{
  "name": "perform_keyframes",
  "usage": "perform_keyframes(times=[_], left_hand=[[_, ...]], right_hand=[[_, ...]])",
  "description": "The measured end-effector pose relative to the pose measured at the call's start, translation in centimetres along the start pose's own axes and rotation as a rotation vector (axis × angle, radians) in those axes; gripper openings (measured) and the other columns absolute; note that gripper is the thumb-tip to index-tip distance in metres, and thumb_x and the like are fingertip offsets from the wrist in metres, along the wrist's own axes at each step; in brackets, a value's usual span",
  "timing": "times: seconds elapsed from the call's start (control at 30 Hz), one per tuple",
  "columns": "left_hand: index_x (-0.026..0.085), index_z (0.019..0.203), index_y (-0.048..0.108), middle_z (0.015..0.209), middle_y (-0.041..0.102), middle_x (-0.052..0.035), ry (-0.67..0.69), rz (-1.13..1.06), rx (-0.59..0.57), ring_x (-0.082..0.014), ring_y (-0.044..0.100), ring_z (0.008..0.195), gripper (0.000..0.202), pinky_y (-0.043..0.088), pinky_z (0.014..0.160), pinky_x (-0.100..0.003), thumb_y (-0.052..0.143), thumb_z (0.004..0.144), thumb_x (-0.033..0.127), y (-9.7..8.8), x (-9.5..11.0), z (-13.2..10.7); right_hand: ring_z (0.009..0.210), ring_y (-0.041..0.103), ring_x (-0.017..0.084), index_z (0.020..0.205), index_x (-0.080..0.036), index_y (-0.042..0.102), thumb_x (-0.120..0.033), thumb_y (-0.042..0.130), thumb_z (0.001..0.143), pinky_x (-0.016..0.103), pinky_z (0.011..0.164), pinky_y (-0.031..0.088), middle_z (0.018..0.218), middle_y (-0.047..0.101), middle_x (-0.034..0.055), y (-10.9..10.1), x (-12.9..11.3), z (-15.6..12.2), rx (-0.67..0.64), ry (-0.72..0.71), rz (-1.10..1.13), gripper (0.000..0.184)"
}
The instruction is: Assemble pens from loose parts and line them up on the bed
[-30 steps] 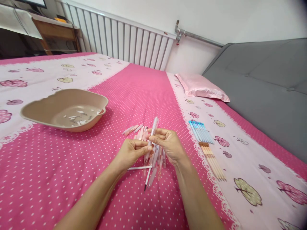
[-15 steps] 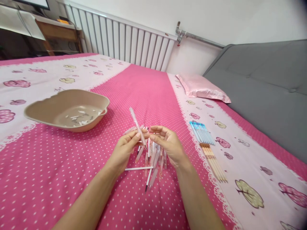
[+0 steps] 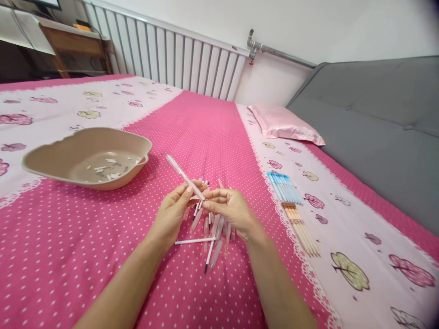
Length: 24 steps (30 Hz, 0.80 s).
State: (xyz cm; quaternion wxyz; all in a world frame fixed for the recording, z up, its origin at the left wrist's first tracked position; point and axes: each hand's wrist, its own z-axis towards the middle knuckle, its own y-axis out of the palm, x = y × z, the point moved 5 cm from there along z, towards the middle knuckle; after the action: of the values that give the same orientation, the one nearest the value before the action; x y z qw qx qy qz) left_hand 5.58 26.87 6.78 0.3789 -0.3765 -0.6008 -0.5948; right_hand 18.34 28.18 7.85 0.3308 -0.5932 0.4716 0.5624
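Pink dotted bedspread (image 3: pixel 206 132) fills my view. I have my left hand (image 3: pixel 173 214) pinched on a pale pink pen (image 3: pixel 183 176) that slants up-left above the loose pen pile (image 3: pixel 214 237). My right hand (image 3: pixel 231 212) nips the pen's lower end with its fingertips. A beige basin (image 3: pixel 85 135) sits left, with blue pens (image 3: pixel 284 187) and orange pens (image 3: pixel 302 228) right.

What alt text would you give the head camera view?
The left hand and right hand hold a pale pink pen above a pile of pens on a pink bedspread. A beige basin sits left; blue pens and orange pens lie right.
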Motion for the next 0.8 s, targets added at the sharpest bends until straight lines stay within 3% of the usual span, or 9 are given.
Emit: perform_keyframes(times=[0.2,0.3,0.43,0.5,0.6,0.7,0.8], left_hand=[[0.019,0.112,0.06,0.112,0.065,-0.0081,-0.042,0.078,-0.029,-0.0196,0.059,0.104,0.04,0.045,0.089,-0.03,0.066,0.075,0.034,0.1,-0.1,0.0],[0.018,0.116,0.056,0.112,0.065,-0.0089,-0.056,0.144,0.0,-0.0189,0.061,0.1,0.051,0.047,0.085,-0.028,0.072,0.07,0.034,0.1,-0.1,-0.1],[0.017,0.104,0.064,0.108,0.067,-0.0087,-0.061,0.221,0.04,-0.0185,0.062,0.095,0.044,0.048,0.08,-0.026,0.074,0.066,0.036,0.0,0.1,-0.2],[0.016,0.098,0.067,0.104,0.068,-0.0085,-0.062,0.239,0.049,-0.0187,0.063,0.091,0.041,0.048,0.077,-0.026,0.075,0.064,0.037,-0.1,0.1,-0.2],[0.016,0.094,0.068,0.1,0.069,-0.0082,-0.051,0.255,0.059,-0.0182,0.063,0.086,0.038,0.048,0.074,-0.026,0.076,0.063,0.036,-0.3,0.1,-0.1],[0.016,0.091,0.069,0.098,0.069,-0.0073,-0.049,0.273,0.052,-0.0168,0.063,0.082,0.034,0.047,0.073,-0.025,0.075,0.064,0.036,-0.5,0.0,0.0],[0.016,0.089,0.069,0.094,0.069,-0.0067,-0.056,0.284,0.051,-0.0162,0.063,0.079,0.032,0.046,0.072,-0.025,0.075,0.064,0.035,-0.4,0.0,-0.1]], right_hand=[[0.06,0.062,0.01,0.08,-0.012,0.068,-0.029,0.08,0.055,0.024,0.063,0.051,0.067,0.067,0.0027,-1.0,-0.3,0.2,0.109,-0.026,-0.006,0.033],[0.061,0.062,0.012,0.082,-0.012,0.067,-0.027,0.076,0.059,0.023,0.062,0.05,0.07,0.067,0.0047,-3.4,-0.7,0.3,0.297,-0.079,-0.067,0.03],[0.068,0.063,0.016,0.09,-0.014,0.066,-0.03,0.066,0.07,0.026,0.065,0.048,0.078,0.068,0.0066,-8.3,-1.3,-0.2,0.674,-0.162,-0.371,0.027],[0.072,0.064,0.018,0.088,-0.016,0.067,-0.027,0.06,0.073,0.028,0.07,0.047,0.079,0.069,0.0066,-10.7,-1.5,-0.8,0.896,-0.11,-0.65,0.02],[0.084,0.064,0.022,0.089,-0.02,0.068,-0.023,0.055,0.076,0.031,0.076,0.045,0.084,0.07,0.0068,-13.0,-1.3,-1.6,1.093,0.092,-0.963,0.019],[0.091,0.063,0.027,0.096,-0.022,0.067,-0.023,0.05,0.08,0.035,0.075,0.046,0.092,0.068,0.0107,-14.3,-0.6,-2.0,1.149,0.273,-1.067,0.023],[0.094,0.062,0.03,0.098,-0.018,0.066,-0.021,0.048,0.081,0.039,0.075,0.047,0.095,0.066,0.0169,-14.8,0.1,-2.0,1.137,0.331,-1.086,0.025]])
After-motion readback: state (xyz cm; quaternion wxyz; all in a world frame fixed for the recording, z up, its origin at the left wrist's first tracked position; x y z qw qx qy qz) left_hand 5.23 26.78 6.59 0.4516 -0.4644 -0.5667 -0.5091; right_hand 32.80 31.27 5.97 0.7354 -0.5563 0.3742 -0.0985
